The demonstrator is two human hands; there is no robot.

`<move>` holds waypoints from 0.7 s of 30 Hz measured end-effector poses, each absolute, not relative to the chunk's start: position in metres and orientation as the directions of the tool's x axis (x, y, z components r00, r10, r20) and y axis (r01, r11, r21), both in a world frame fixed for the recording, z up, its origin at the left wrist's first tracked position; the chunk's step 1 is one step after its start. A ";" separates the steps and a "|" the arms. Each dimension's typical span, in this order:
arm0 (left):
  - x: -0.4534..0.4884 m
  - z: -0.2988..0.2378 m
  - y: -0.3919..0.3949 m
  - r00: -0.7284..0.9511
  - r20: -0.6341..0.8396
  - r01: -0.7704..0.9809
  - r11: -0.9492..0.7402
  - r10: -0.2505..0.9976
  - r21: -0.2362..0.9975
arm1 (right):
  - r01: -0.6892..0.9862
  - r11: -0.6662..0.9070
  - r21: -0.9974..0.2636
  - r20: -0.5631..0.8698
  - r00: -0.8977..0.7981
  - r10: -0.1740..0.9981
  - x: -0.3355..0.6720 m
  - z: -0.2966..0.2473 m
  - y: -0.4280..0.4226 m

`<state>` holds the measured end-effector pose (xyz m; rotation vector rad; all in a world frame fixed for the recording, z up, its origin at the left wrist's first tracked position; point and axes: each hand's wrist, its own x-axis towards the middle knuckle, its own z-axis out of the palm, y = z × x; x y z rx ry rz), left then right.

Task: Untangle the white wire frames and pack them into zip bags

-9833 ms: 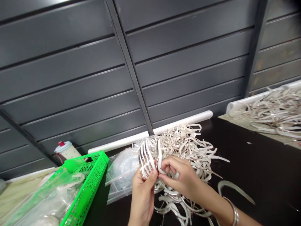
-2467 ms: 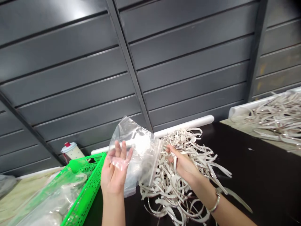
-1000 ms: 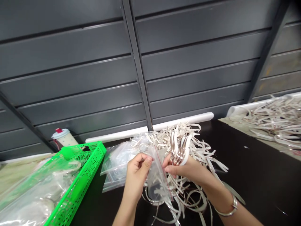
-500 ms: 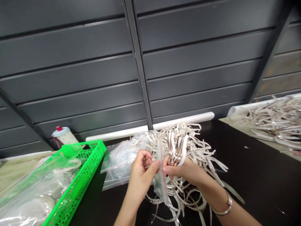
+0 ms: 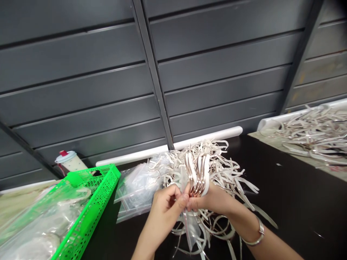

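Dark grey ribbed panelling (image 5: pixel 81 90) filled the upper view, and a white foam tube (image 5: pixel 168 147) was laid along its foot, behind a black desk (image 5: pixel 287 202). A loose pile of pale curved strips (image 5: pixel 230 180) was spread across the desk, beside a stack of clear plastic bags (image 5: pixel 135 195). Farther left, a bright green perforated plastic crate (image 5: pixel 92 195) and a cup with a red cap (image 5: pixel 70 162) were seen, while a second heap of strips (image 5: pixel 317 135) lay at the far right.

A bundle of glossy curved pieces (image 5: pixel 197 177) was clamped in the right hand (image 5: pixel 211 200), a metal bangle (image 5: pixel 256 234) being worn on that wrist. The bundle's long axis was held almost upright, with a slight tilt. The left hand (image 5: pixel 165 207) was closed on the top edge of a clear zip bag (image 5: pixel 191 231), just left of the bundle. The hands were touching, and the bag hung below them. Whether the bundle's lower end had entered the bag could not be told.
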<state>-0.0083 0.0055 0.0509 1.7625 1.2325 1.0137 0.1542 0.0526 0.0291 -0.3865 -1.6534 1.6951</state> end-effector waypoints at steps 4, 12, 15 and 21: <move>-0.008 0.054 0.002 0.245 0.263 0.511 -0.355 0.933 0.783 | -0.307 0.074 -0.949 0.278 -0.703 0.655 0.155 0.031 0.051; -0.007 0.055 0.000 0.220 0.387 0.561 -0.441 0.896 0.701 | -0.276 -0.041 -0.960 0.187 -0.748 0.637 0.165 0.033 0.058; -0.011 0.053 0.003 0.134 0.503 0.602 -0.473 0.854 0.643 | -0.220 0.037 -0.975 0.180 -0.679 0.712 0.175 0.034 0.065; -0.011 0.040 0.010 -0.047 0.498 0.572 -0.385 0.866 0.724 | 0.025 0.368 -0.929 0.287 -0.579 0.763 0.168 0.043 0.050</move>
